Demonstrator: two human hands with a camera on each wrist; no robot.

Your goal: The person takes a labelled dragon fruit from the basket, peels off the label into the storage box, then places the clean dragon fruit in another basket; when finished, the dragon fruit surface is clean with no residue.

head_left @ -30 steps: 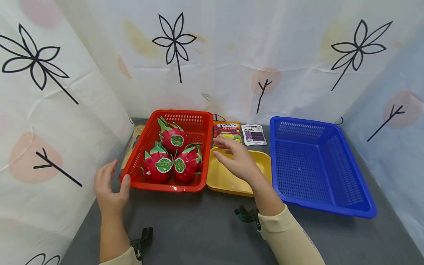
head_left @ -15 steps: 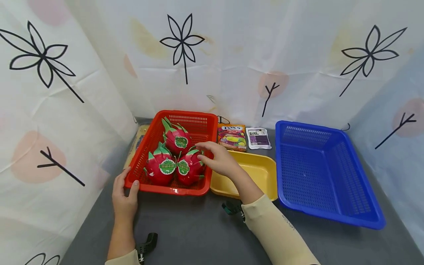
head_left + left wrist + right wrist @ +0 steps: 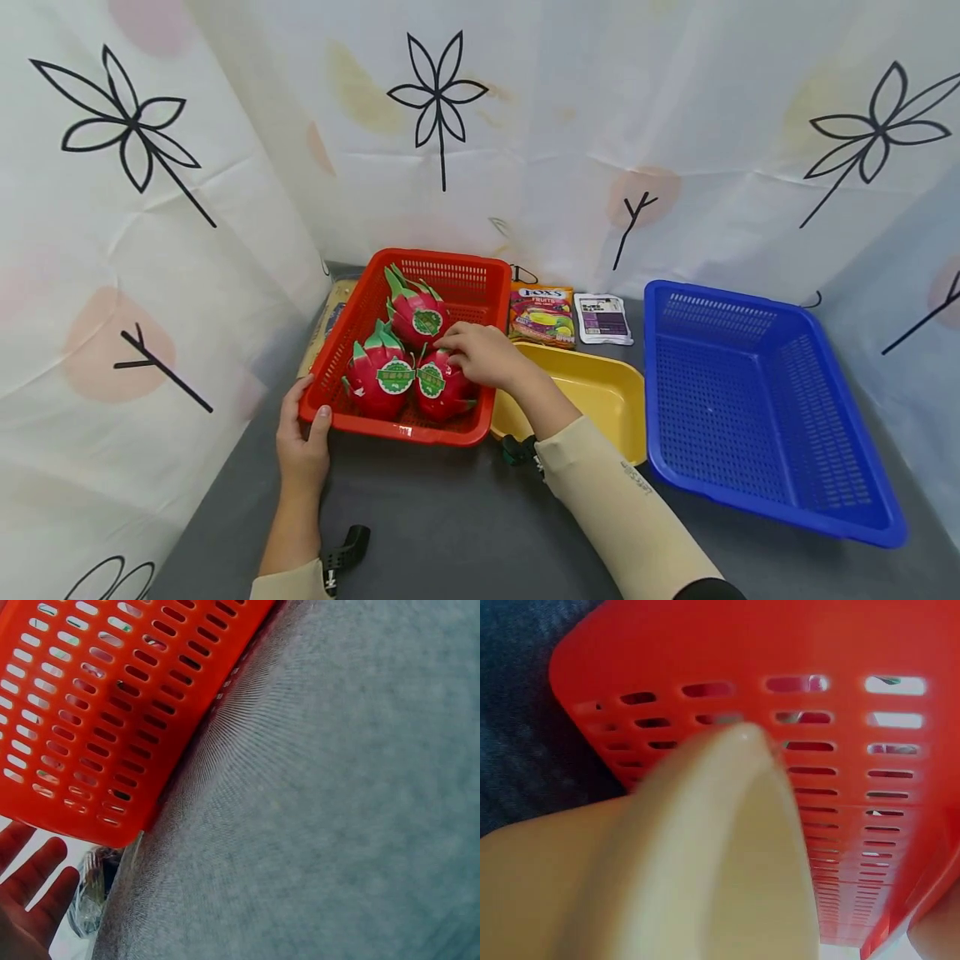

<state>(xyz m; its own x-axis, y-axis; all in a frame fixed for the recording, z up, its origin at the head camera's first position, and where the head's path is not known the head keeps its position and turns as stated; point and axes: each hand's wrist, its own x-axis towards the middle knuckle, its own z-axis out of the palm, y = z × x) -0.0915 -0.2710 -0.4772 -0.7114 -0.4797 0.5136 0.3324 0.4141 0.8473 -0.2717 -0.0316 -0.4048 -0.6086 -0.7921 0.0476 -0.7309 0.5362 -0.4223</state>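
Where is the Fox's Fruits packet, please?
In the head view, the Fox's Fruits packet lies right of centre, behind the yellow tray, beside the red basket.

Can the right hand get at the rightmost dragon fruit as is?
Probably yes: the right hand reaches into the open-topped red basket, right at the rightmost dragon fruit; nothing else covers it.

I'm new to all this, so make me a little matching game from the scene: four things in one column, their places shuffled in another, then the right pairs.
Things
1. Three dragon fruits
2. Blue basket
3. Left hand
4. Yellow tray

Places
A. At the near-left corner of the red basket
B. Between the two baskets
C. Inside the red basket
D. Farthest right of the containers

Right pairs: 1-C, 2-D, 3-A, 4-B
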